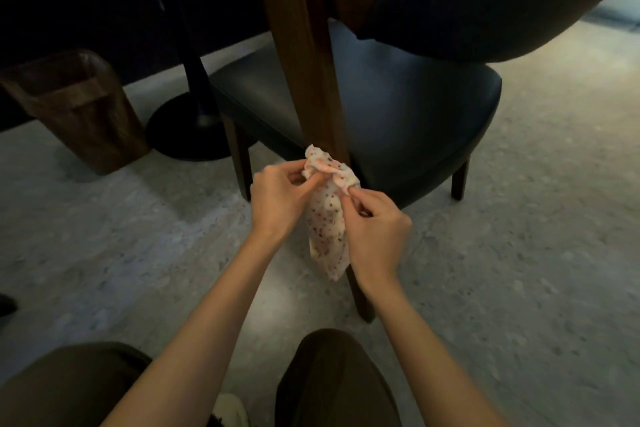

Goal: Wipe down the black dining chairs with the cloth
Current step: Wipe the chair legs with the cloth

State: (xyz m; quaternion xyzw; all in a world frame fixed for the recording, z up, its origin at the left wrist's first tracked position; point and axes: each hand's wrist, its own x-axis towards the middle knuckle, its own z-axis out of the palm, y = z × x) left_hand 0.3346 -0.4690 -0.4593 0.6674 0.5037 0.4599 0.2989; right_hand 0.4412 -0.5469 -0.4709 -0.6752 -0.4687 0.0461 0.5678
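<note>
I'm crouched low behind the black chair (415, 107), probably so its wooden back leg (311, 62) is reachable. The speckled cloth (327, 215) hangs just before that leg, left hand (277, 198) and right hand (375, 232) each pinching its bunched top, looks like refolding.

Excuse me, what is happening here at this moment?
A person crouches behind a black chair and holds a spotted cloth with both hands. The left hand and the right hand pinch its upper edge, in front of the wooden back leg. The cloth hangs bunched, apparently not wiping yet.
</note>
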